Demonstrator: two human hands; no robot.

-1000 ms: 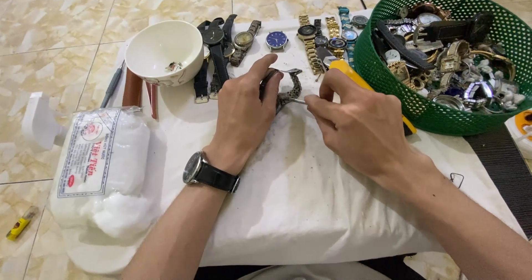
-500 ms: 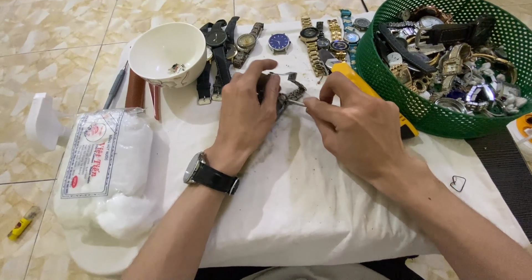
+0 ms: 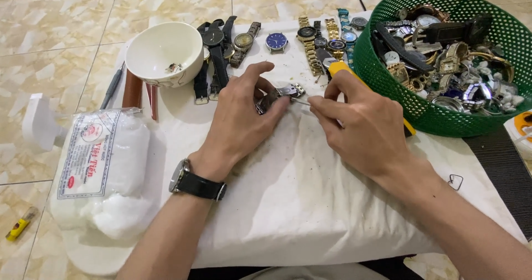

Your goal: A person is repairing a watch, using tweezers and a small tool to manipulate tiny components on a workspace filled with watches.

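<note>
Nearest to me, on the left edge of the desk, lies a cotton bag, and the desk is covered with a white cloth. On my left wrist I wear a black wristwatch. My left hand lies on the cloth, and its fingers are pressed together on a metal watch, holding it down near the middle of the desk. My right hand is just beside it; its fingers pinch a thin tool, and the tip touches the watch band. A yellow handle shows behind this hand. Farther away, on the left, stands a white bowl with a few small parts inside. Behind my hands lies a row of watches, some with black straps, some golden. Far right is a green basket, full of watches.
</note>
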